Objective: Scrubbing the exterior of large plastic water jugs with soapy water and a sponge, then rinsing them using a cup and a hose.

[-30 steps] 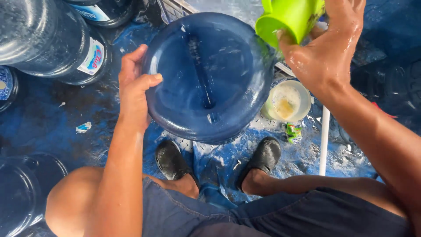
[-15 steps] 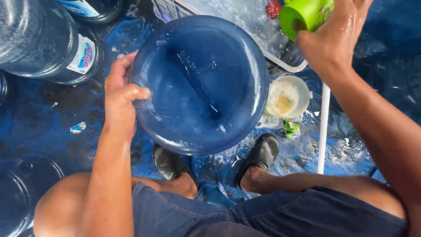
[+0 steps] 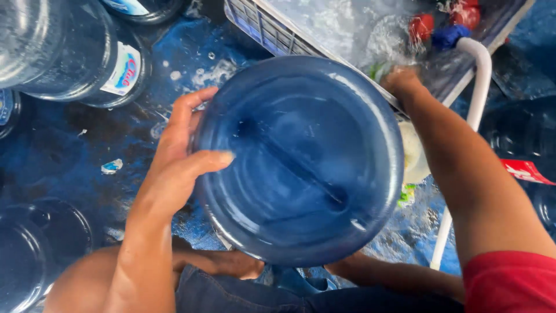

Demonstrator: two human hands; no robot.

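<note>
Your left hand [image 3: 174,168] gripped the big blue water jug [image 3: 298,162], base up between your knees; your right hand [image 3: 402,81] reached into the foamy basin [image 3: 266,29], grip hidden. Washing looked unfinished.

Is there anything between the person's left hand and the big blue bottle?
Nothing visible. The left hand lies right on the big blue bottle, thumb across its base and fingers around its side. The right hand is beyond the bottle's far edge, by the water tub.

big round blue water jug [image 3: 298,159], upturned, its base facing up.
</note>
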